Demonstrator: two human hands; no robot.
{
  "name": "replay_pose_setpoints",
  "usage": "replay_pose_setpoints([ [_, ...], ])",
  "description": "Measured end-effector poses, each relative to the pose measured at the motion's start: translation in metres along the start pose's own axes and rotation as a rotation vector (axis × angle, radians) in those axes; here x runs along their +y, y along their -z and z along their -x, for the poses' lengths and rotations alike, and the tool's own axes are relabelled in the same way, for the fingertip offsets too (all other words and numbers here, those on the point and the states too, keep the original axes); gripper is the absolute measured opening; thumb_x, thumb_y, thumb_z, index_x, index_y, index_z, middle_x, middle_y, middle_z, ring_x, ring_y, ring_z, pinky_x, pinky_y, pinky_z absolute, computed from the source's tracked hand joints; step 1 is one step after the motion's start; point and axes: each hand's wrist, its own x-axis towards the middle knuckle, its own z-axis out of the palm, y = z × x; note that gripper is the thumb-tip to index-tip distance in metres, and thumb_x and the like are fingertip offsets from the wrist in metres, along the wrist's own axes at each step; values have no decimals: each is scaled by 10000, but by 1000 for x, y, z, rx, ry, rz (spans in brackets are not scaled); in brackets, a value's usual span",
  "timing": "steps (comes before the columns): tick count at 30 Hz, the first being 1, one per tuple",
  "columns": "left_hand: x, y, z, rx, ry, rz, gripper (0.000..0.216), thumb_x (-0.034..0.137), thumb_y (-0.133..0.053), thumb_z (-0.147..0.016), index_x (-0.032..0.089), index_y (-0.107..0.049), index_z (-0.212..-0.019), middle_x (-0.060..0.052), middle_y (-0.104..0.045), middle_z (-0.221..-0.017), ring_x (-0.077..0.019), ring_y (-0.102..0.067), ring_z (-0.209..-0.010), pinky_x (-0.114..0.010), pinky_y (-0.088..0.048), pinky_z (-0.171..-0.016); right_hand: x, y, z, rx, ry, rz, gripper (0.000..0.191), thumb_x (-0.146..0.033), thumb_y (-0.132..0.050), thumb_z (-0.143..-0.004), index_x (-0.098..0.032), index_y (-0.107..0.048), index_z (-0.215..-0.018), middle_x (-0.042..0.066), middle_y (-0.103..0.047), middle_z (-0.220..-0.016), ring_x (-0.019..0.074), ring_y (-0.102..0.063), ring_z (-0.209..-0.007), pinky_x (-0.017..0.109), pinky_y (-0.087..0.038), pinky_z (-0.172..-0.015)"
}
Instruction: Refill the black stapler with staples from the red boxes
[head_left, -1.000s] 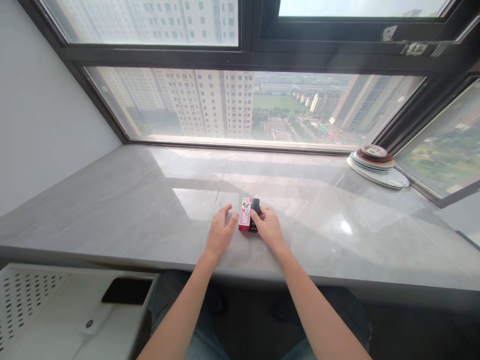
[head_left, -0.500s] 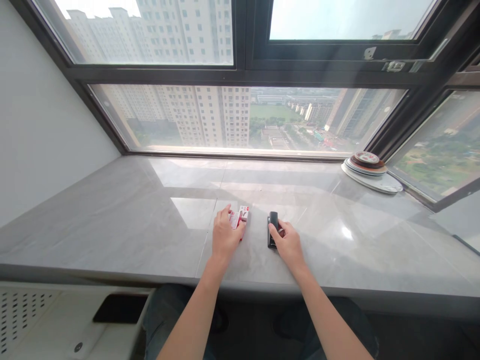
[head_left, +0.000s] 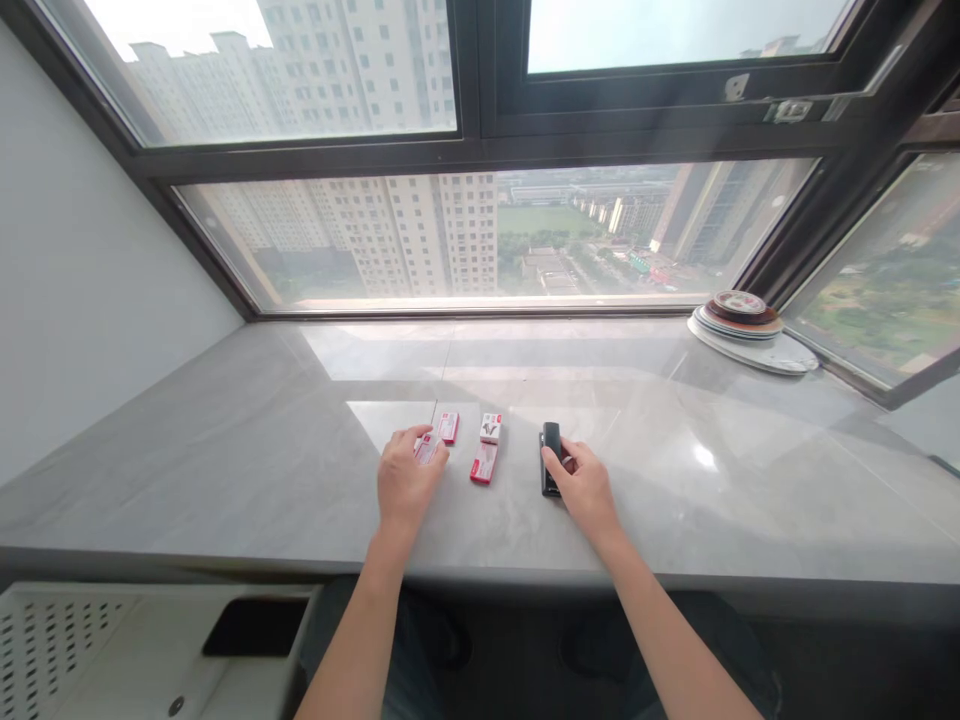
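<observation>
My left hand has its thumb and fingers around a small red-and-white staple box on the grey counter. Just beyond that hand lies another red-and-white box. Two more small boxes sit end to end between my hands: a white one with a dark picture and a red-and-white one. My right hand grips a black stapler from its right side, thumb on top. The stapler rests on the counter, pointing away from me.
A stack of plates stands at the back right corner by the window frame. The counter's front edge runs close to my body. Below it on the left is a white perforated surface with a black rectangle.
My left hand has moved left from the middle boxes to the left box, uncovering the others. My right hand stays on the stapler. The camera view has shifted slightly.
</observation>
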Motion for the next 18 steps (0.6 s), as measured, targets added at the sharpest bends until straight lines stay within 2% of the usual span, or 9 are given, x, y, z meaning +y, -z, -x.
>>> replay_pose_setpoints([
  [4, -2, 9, 23, -65, 5, -139, 234, 332, -641, -934, 307, -754, -1136, -75, -678, -1180, -308, -606, -1097, -437, -486, -929, 1, 0, 0, 0, -2, 10, 563, -650, -573, -926, -172, -764, -1153, 64, -684, -877, 196, -609, -701, 319, -485, -722],
  [7, 14, 8, 27, -40, -46, -191, 253, 336, -595, -977, 324, -756, -1173, -94, -625, -1282, -335, -555, -1175, -478, -460, -952, 0, 1, 0, 1, -5, 11, 536, -627, -581, -927, -174, -766, -1146, 62, -686, -884, 191, -609, -699, 316, -485, -720],
  [11, 50, -9, 30, -159, -184, -124, 281, 389, -523, -1031, 332, -735, -1207, -80, -618, -1180, -286, -579, -1116, -451, -446, -975, -3, 0, 2, 0, -28, -8, 558, -602, -596, -922, -168, -717, -1252, 57, -692, -914, 177, -601, -679, 309, -491, -704],
  [13, 64, -21, 33, -215, -218, -109, 331, 424, -555, -1013, 331, -683, -1304, -83, -603, -1203, -290, -572, -1134, -450, -440, -985, -5, 0, 3, -4, -47, -22, 591, -587, -606, -915, -160, -667, -1319, 57, -695, -934, 169, -592, -664, 305, -494, -680],
  [16, 72, -34, 36, -215, -185, -126, 524, 442, -627, -960, 274, -557, -1451, -121, -563, -1299, -330, -534, -1199, -475, -430, -996, -10, 5, 4, -26, -45, -9, 533, -540, -606, -915, -161, -657, -1286, 54, -691, -947, 157, -578, -642, 299, -493, -656],
  [18, 70, -36, 39, -211, -147, -137, 502, 403, -621, -955, 230, -563, -1422, -133, -570, -1270, -335, -533, -1184, -481, -432, -991, -14, 12, 4, -52, 10, 54, 452, -490, -626, -904, -186, -679, -1234, 51, -686, -974, 155, -572, -650, 305, -496, -675],
])
